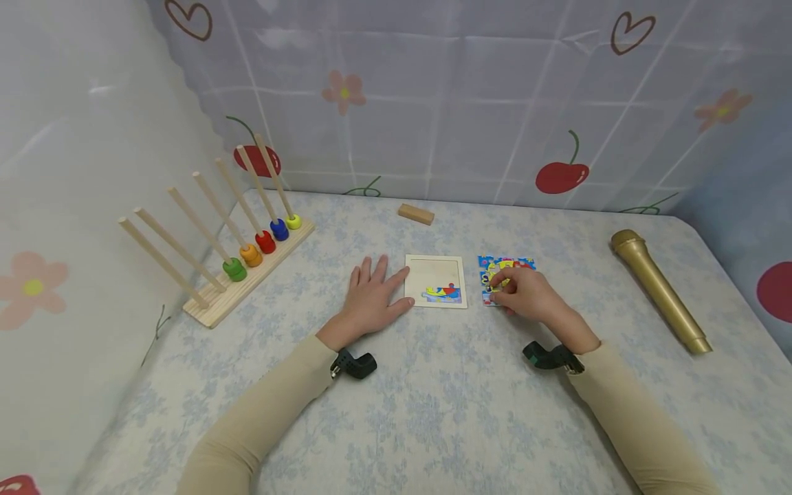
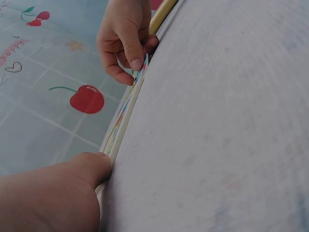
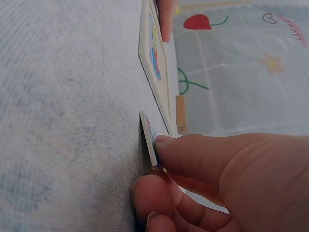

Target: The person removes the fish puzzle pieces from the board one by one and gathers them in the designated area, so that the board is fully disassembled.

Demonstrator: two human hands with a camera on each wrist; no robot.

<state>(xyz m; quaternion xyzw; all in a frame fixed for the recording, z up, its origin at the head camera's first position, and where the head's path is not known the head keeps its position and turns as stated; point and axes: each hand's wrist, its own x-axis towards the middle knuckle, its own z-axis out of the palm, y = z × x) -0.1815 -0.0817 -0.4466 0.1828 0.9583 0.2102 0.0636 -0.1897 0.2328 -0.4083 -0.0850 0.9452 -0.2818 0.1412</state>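
A shallow square wooden puzzle tray lies in the middle of the table, with a few joined picture pieces in its lower right part. My left hand lies flat at the tray's left side, fingers spread, the thumb and index finger touching its edge. To the right of the tray is a group of bright puzzle pieces, partly hidden by my right hand. In the right wrist view, that hand pinches one puzzle piece between thumb and fingers, tilted up from the cloth.
A wooden counting stand with upright pegs and coloured rings stands at the left. Behind the tray lies a small wooden block. A gold microphone rests at the right. A printed curtain hangs along the table's back edge.
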